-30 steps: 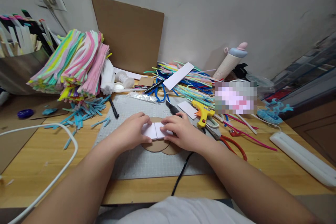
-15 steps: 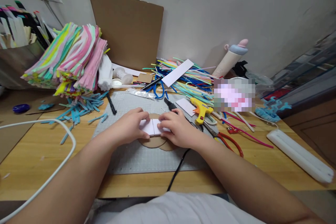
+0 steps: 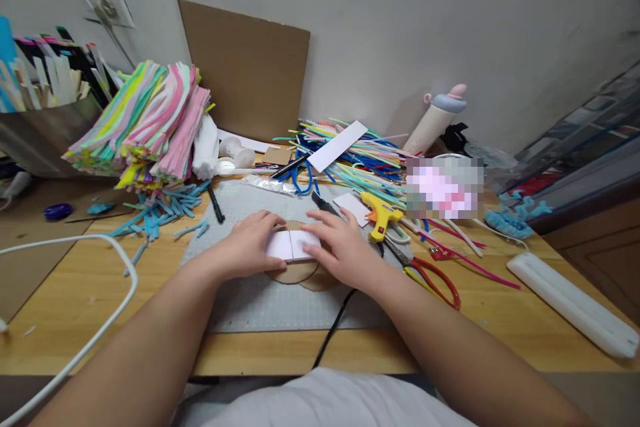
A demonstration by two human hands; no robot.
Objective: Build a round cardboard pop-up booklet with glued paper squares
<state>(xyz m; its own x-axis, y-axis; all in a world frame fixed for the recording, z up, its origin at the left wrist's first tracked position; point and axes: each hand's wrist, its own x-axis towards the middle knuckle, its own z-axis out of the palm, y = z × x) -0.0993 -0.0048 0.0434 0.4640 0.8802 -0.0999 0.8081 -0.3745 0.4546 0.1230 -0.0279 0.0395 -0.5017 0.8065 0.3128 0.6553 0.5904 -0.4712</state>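
Note:
Two small white board pieces, the left piece (image 3: 279, 247) and the right piece (image 3: 303, 245), lie edge to edge with a thin seam between them. Beneath them is a round piece of brown cardboard (image 3: 293, 273), partly overlapping another cardboard shape (image 3: 325, 280). My left hand (image 3: 250, 245) grips the left piece, thumb at its near edge and fingers at the far edge. Around the right piece, the fingers of my right hand (image 3: 346, 248) are spread apart, with the thumb close to its right end. Any contact there is hard to make out.
A grey cutting mat (image 3: 280, 312) lies underneath. To the right are a yellow glue gun (image 3: 381, 213), red-handled pliers (image 3: 435, 280) and a white power strip (image 3: 573, 307). Pipe cleaner bundles (image 3: 150, 120) stand at left; a cardboard sheet (image 3: 250, 67) leans on the wall.
My right hand's fingers have loosened and spread off the right board piece, uncovering more of it. My left hand stays on the left piece. The camera view has tilted slightly upward.

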